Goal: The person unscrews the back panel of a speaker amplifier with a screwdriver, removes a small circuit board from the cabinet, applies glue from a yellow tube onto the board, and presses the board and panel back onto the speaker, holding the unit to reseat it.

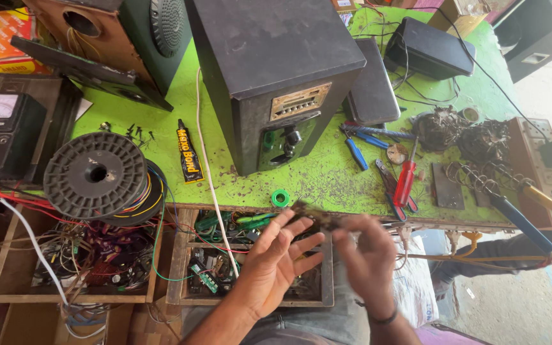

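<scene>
- We find both hands raised over the open drawer (250, 300) at the near edge of the green workbench (327, 172), with a small dark component strip (317, 216) between them.
- The left hand (276, 262) is spread wide, palm up, fingers fanned; its fingertips reach the strip's left end. Whether it grips or merely supports, we cannot tell.
- The right hand (368, 255) is blurred by motion. Its fingers curl towards the strip's right end and appear pinched on it, though the blur prevents us confirming the hold.
- The strip lies just beyond the fingertips of both hands, on the bench side. Its long axis runs left to right, tilted slightly, the left end farther from us. Which end is its front we cannot tell.
- The right hand looks nearer to the strip's middle.
- Just beyond the strip a small green tape roll (280, 197) lies on the bench; a red screwdriver (406, 179) lies to the right, well apart.
</scene>
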